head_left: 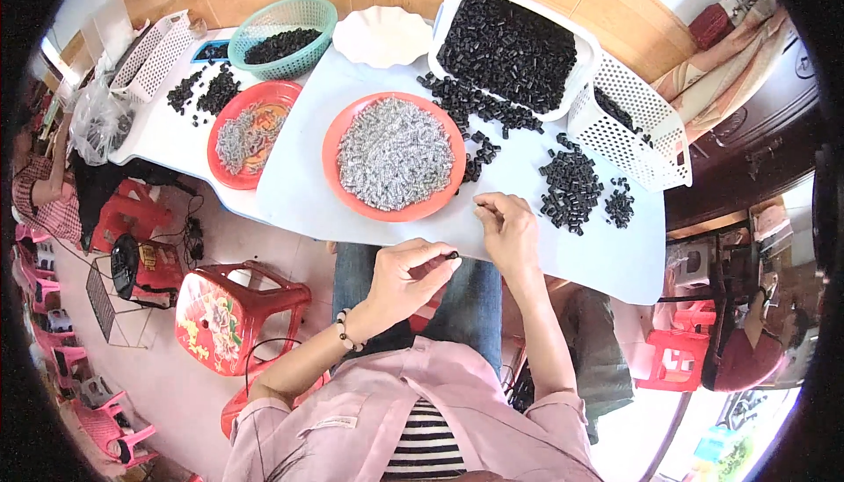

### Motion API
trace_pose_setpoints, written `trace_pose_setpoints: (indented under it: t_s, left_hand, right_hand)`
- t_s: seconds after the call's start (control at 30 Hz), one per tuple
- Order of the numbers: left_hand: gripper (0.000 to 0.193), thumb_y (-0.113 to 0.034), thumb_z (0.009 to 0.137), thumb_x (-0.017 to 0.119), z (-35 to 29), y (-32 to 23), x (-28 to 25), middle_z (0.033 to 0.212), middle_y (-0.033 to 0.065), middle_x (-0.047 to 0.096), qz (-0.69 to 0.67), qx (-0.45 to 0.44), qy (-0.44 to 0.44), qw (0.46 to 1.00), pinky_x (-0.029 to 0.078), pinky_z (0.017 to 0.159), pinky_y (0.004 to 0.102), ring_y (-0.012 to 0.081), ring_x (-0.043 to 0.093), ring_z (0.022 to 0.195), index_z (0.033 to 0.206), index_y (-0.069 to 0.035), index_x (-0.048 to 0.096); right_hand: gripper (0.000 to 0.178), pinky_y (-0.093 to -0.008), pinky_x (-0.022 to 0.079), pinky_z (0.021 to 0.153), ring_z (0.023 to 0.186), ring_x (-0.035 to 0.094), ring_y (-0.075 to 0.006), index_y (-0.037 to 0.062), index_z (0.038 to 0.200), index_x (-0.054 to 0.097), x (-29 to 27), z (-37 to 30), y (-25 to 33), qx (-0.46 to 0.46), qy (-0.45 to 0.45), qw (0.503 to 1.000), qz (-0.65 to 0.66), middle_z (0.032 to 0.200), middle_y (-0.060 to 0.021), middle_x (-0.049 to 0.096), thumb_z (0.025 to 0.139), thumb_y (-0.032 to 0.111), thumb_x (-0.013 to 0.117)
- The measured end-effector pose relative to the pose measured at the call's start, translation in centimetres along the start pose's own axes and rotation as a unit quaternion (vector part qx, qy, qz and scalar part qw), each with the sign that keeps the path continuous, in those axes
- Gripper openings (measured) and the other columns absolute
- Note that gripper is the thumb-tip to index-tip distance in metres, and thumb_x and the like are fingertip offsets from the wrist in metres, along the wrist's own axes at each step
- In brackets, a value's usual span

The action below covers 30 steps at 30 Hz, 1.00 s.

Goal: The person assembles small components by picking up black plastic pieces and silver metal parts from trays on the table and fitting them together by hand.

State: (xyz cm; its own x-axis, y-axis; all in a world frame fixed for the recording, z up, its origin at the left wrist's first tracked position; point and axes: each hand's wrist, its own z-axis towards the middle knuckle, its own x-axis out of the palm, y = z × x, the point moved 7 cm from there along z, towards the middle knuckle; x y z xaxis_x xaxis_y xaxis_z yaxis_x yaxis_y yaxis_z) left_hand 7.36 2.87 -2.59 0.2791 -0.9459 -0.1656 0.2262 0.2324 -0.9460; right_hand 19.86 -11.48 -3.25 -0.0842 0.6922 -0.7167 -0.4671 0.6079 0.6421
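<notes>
My left hand (406, 278) is closed in a pinch in front of the table's near edge. A small black piece (453, 255) sticks out between its thumb and fingertips. To its right, my right hand (510, 229) hovers by the table edge, fingertips pressed together; whatever they hold is too small to make out. Just beyond both hands, an orange-red plate (331, 164) carries a heap of small silvery, clear-looking pieces (391, 157). Short black cylinder-like pieces lie in a pile (570, 185) right of my right hand, with a smaller pile (620, 204) beside it.
At the back stand a white tub (591, 53) full of black pieces, a white perforated basket (661, 143), a white scalloped dish (382, 35) and a green colander (327, 35). A second red plate (220, 164) sits left. Red stools (211, 319) occupy the floor at left.
</notes>
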Motion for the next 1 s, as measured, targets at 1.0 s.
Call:
trace_pose_setpoints:
  t_s: [1.0]
  left_hand:
    - [0.016, -0.008, 0.088, 0.072, 2.6, 3.5, -0.6, 0.082, 0.0033, 0.068, -0.072, -0.068, 0.043, 0.994, 0.05, 0.065, 0.0208, 0.0047, 0.061, 0.072, 0.102, 0.0, 0.073]
  right_hand:
    - [0.063, -0.041, 0.044, 0.104, 0.118, 0.05, -0.0352, 0.0112, 0.134, 0.059, 1.9, 10.0, 0.0, -0.238, 0.114, 0.954, -0.142, 0.144, -0.0137, 0.05, 0.076, -0.014, 0.052]
